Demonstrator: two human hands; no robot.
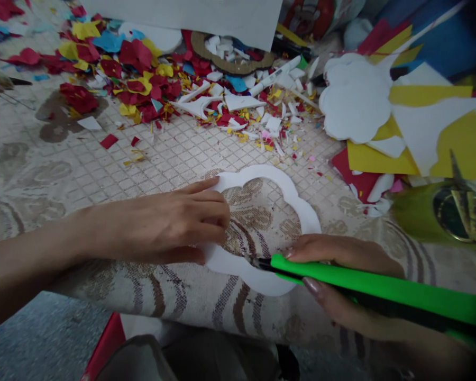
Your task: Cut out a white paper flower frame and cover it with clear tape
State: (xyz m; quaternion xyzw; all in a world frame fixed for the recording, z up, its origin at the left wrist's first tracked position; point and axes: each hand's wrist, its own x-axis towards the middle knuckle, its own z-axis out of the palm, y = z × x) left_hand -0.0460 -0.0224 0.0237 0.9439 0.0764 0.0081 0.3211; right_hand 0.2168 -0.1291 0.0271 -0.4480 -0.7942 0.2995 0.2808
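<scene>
A white scalloped ring [306, 212], seemingly foam or card, lies flat on the patterned tablecloth [174, 151]. My left hand [182, 219] presses on its left side, index fingertip on the upper edge, thumb near the lower edge, other fingers curled over the opening. In my right hand [341, 259] is a green utility knife [365, 278] with a black front end, clasped between thumb and fingers. Its narrow tip is at the inner edge of the ring's lower part. Exact contact of the tip is too small to make out.
Colourful scraps [143, 74] and white offcuts [241, 100] spread across the back. A white scalloped piece [355, 98] rests by yellow sheets [381, 156] at right. Scissors [466, 206] are at a yellow-green roll [414, 211]. The table edge [143, 309] is near me.
</scene>
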